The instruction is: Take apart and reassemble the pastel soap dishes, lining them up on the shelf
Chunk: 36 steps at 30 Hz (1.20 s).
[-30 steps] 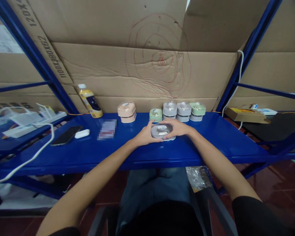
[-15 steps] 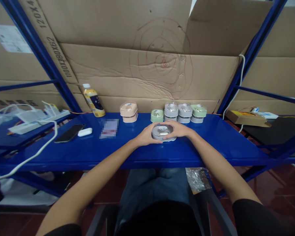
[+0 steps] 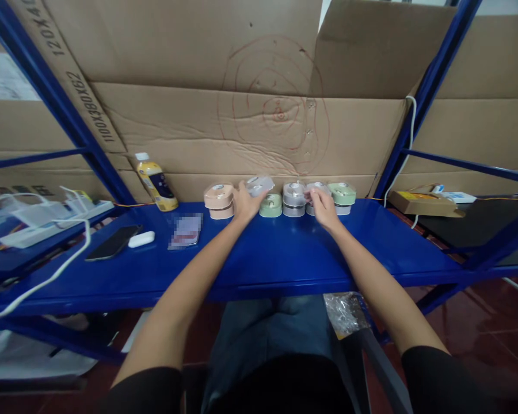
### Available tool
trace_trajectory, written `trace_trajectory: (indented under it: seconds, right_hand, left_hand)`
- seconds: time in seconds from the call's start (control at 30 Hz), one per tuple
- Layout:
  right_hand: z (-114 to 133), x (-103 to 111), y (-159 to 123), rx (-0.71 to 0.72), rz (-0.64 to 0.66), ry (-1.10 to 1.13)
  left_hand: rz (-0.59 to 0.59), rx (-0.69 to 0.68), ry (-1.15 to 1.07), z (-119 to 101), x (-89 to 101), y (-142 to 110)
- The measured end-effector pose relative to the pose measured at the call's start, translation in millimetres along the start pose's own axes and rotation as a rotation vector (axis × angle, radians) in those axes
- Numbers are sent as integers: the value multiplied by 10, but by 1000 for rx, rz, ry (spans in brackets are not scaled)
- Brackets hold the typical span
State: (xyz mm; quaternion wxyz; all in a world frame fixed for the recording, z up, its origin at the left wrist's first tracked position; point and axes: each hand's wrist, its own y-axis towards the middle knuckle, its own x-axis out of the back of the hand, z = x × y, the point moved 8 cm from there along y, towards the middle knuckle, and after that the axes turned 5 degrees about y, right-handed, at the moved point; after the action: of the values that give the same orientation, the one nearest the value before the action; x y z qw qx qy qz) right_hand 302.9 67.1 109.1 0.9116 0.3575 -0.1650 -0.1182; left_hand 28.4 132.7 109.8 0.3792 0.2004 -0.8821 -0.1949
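We see two bare hands at a long blue metal shelf. The left hand is half closed, and its fingertips hold up a small pale grey lid. The lid looks a bit see-through, and it is up off the shelf, just above a green round box. The right hand is bent in, with its fingers on top of a grey round box, but we cannot tell if they have a real grip. The boxes stand in a row at the back of the shelf: a peach box on the left, then the green one, a grey box, the grey one under the right hand, and one more green box. Each box looks like two parts stacked up, a colored top on a paler bottom. They are all shut or hidden, so we cannot see what is inside them. Off to the left stands a yellow bottle with a white cap, and it is near the peach box, not touching it — just beside the cardboard wall.
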Motion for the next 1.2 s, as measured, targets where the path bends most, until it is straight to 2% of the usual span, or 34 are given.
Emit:
trace_trajectory:
  seconds: [0.1, 0.2, 0.3, 0.43, 0.53, 0.6, 0.67, 0.77, 0.8, 0.87, 0.97, 1.03, 1.1, 1.2]
  right_hand:
    - [-34, -2, 5, 19, 18, -71]
    - [-28, -2, 8, 35, 33, -106]
    - [8, -9, 11, 47, 46, -122]
    - [40, -22, 6, 53, 57, -139]
    - [19, -24, 2, 46, 63, -139]
    - [-6, -22, 1, 36, 64, -134]
    - [-22, -19, 0, 28, 63, -131]
    - [-8, -28, -5, 32, 65, -135]
    - [6, -36, -9, 38, 69, -138]
    - [39, -56, -18, 52, 80, -144]
    - [65, -86, -35, 56, 102, -156]
    - [63, -98, -43, 49, 115, -158]
    - [58, -99, -48, 43, 121, -151]
    - [40, -90, -49, 26, 120, -148]
  left_hand:
    - [25, 57, 100, -155, -300, 19]
    - [21, 80, 154, -262, -496, -57]
    - [22, 32, 193, -350, -574, -143]
    - [68, -29, 222, -396, -577, -211]
    - [111, -53, 208, -370, -514, -199]
    - [101, -64, 186, -320, -398, -151]
    - [15, -86, 187, -242, -185, -68]
    - [-200, -115, 307, -53, 233, 74]
    - [-245, -99, 369, 44, 345, 122]
    - [-259, 15, 456, 316, 494, 214]
    - [-164, 188, 482, 715, 537, 282]
    - [-100, 262, 443, 894, 505, 273]
    - [-43, 256, 386, 960, 451, 256]
    - [3, 177, 347, 926, 396, 234]
